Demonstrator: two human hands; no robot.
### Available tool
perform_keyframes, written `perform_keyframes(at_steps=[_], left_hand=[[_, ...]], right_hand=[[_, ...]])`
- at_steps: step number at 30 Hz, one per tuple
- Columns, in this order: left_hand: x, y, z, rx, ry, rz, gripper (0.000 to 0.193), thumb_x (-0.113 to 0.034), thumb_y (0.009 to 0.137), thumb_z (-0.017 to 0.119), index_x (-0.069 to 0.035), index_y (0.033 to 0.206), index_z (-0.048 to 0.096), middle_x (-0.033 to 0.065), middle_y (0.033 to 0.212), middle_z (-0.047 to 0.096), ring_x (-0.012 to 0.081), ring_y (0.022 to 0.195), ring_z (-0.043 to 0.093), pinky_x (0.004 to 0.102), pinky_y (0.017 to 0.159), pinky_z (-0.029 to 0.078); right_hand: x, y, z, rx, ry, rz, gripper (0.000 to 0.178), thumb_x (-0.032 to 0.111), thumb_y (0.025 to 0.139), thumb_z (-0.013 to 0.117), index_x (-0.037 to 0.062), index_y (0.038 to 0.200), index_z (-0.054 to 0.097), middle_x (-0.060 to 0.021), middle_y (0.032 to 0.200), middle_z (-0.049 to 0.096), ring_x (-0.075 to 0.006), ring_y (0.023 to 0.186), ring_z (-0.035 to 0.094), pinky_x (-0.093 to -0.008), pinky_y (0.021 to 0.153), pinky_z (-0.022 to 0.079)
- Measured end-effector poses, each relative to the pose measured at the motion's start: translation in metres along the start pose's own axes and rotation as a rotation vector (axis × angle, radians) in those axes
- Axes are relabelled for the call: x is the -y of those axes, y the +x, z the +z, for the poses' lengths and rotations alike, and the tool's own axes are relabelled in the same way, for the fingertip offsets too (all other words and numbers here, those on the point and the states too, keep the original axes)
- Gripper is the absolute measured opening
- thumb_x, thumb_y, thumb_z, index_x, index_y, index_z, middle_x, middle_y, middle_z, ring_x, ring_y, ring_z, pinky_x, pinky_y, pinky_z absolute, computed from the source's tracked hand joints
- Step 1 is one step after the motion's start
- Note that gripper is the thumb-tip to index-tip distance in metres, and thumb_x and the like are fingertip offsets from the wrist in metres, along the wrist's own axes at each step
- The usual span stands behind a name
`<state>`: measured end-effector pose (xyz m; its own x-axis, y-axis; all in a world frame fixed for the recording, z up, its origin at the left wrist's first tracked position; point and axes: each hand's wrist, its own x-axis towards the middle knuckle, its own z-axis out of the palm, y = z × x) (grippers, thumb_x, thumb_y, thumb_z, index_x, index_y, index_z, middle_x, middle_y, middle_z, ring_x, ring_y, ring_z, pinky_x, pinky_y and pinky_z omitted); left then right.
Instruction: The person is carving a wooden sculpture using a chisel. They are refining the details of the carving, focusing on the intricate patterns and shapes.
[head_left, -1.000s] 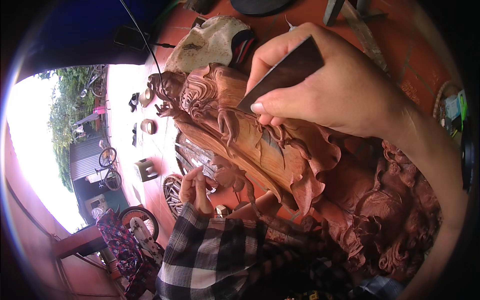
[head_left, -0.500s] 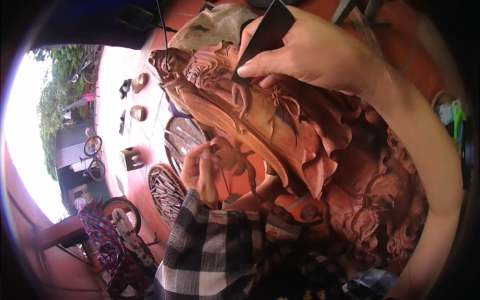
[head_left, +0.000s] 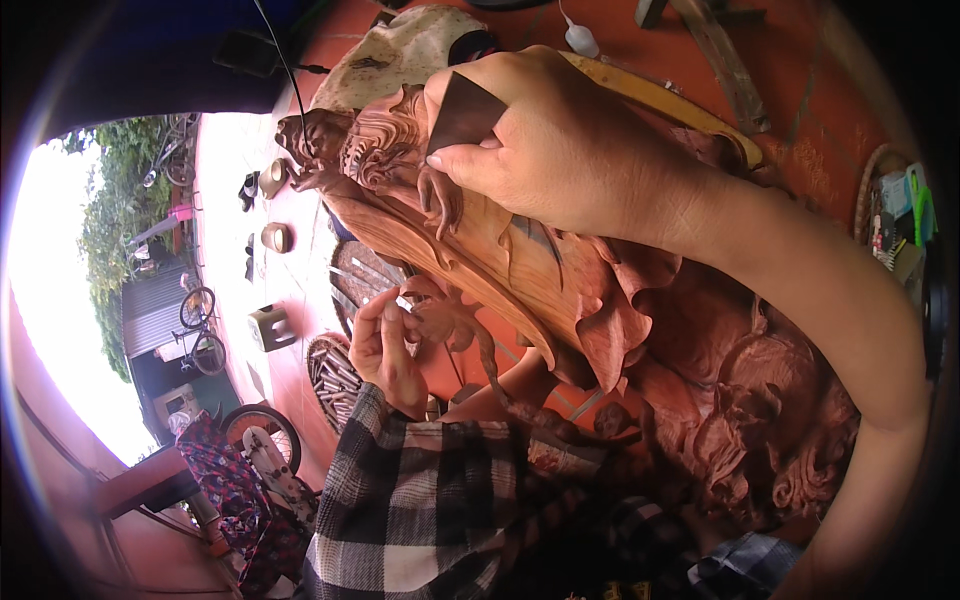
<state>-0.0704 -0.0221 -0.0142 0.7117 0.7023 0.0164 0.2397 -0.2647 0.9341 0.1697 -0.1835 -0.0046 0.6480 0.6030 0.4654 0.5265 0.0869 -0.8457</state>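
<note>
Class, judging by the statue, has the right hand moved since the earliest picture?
Yes: the right hand has moved left, closer to the statue's head.

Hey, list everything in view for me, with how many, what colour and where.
carved wooden statue: one, reddish brown, centre
branch-like carving: one, brown, left of the statue
dark flat sheet: one, near-black, over the statue
bulky object: one, mottled cream, top
bulb-shaped object: one, white, top
strip: one, yellow, upper right
wooden pieces: several, brownish, upper right
round baskets: at least two, brown, left and right
stool: one, olive-beige, left
rounded objects: two, tan, left
bicycle: at least one, dark, far left
patterned cloth: one, multicoloured, lower left
foliage: uncounted, green, far left
plaid sleeve: one, black and white, bottom
left hand: one, bare, at the branch-like carving
right hand: one, bare, gripping the dark flat sheet
</note>
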Motion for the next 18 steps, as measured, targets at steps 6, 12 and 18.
perform_keyframes(at_steps=[6,12,18], left_hand=[[0.000,0.001,0.004,-0.040,-0.023,-0.013,0.021,-0.014,0.102,0.054,0.000,0.114,0.063,-0.0010,0.079,0.057,0.0051,0.071,0.051,0.0202,0.065,0.041],[-0.006,-0.002,0.005,-0.030,0.011,-0.084,0.021,-0.015,0.101,0.055,-0.001,0.115,0.063,-0.0016,0.081,0.055,0.0049,0.075,0.049,0.0204,0.069,0.041],[-0.012,0.001,0.012,-0.032,-0.011,-0.128,0.022,-0.017,0.101,0.056,-0.002,0.115,0.064,-0.0033,0.079,0.056,0.0045,0.072,0.049,0.0185,0.066,0.038]], right_hand=[[-0.004,-0.009,0.021,-0.156,0.076,-0.126,0.015,0.005,0.079,0.070,0.0006,0.090,0.060,-0.0133,0.073,0.062,-0.0329,0.069,0.063,-0.0388,0.063,0.048],[0.005,-0.010,0.006,-0.004,0.073,-0.163,0.011,0.002,0.079,0.066,0.0004,0.080,0.055,-0.0119,0.071,0.060,-0.0283,0.067,0.062,-0.0360,0.059,0.046],[0.005,-0.001,0.005,0.033,0.031,-0.095,0.009,0.002,0.083,0.065,-0.0009,0.083,0.056,-0.0105,0.072,0.060,-0.0221,0.067,0.062,-0.0344,0.061,0.047]])
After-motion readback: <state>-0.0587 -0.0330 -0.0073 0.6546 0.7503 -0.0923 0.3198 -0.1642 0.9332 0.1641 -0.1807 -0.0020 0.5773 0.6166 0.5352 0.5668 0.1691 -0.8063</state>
